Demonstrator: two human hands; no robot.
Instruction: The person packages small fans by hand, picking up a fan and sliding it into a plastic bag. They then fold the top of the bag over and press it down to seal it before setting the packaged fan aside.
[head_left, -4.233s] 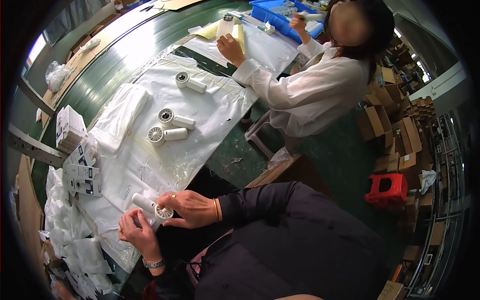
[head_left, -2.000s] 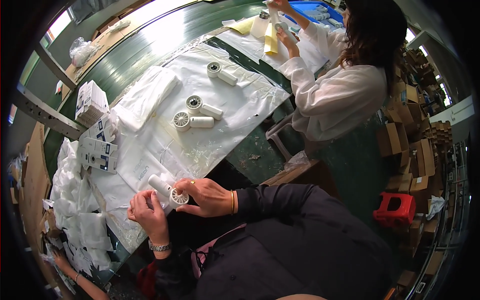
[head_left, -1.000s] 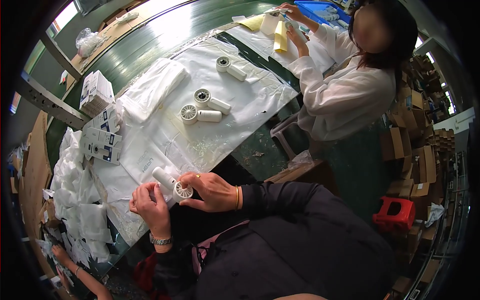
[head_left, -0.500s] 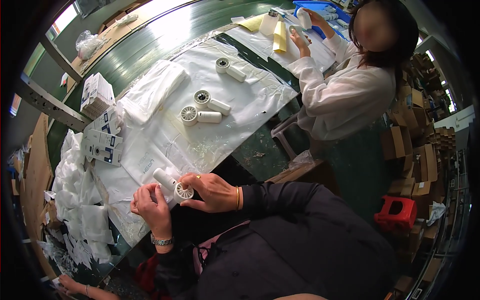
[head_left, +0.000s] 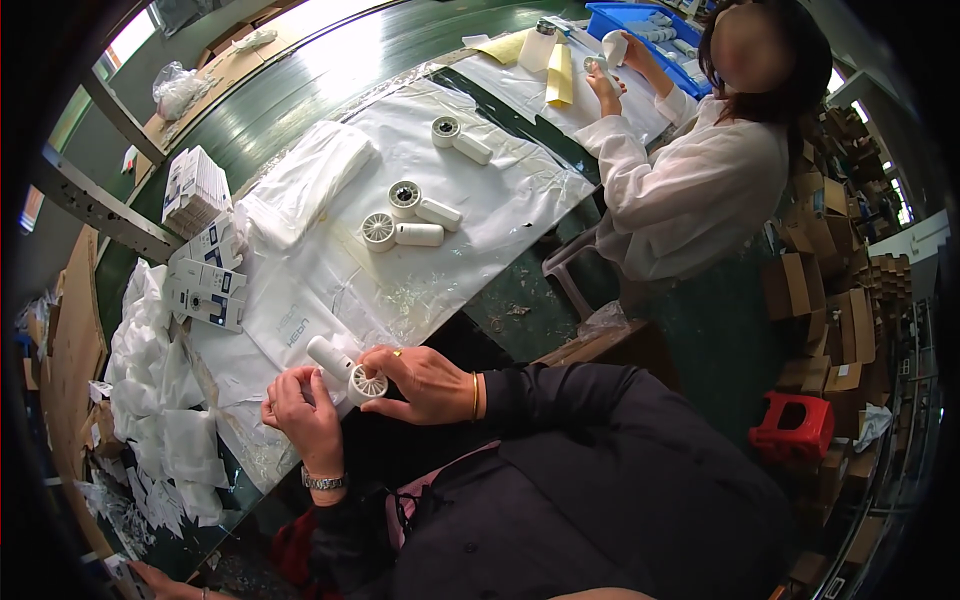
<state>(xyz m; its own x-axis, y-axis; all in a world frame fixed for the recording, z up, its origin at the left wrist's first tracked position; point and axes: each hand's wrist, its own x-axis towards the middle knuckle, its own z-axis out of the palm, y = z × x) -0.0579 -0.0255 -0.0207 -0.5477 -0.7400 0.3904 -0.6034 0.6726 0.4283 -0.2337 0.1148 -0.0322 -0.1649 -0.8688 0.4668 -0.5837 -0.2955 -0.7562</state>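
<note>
A white handheld fan with a round slatted head is over the near edge of the white-covered table, its handle pointing away to the left. My right hand grips the fan's head, thumb on the near side and fingers on the far side. Close by on the left, my left hand has its fingers curled and pressed together beside the fan. Whatever those fingers may pinch is hidden. Farther up the table lie three more white fans, one nearest, another just behind it and a third at the back.
White plastic bags lie flat at the table's left side, near stacked printed boxes. Crumpled white bags hang at the left edge. A co-worker across on the right handles white parts beside a blue crate. A red stool stands right.
My hands and the fan have barely moved. The co-worker's hands have shifted slightly with the white parts. Another person's hand at the lower left has moved down toward the picture's edge.
</note>
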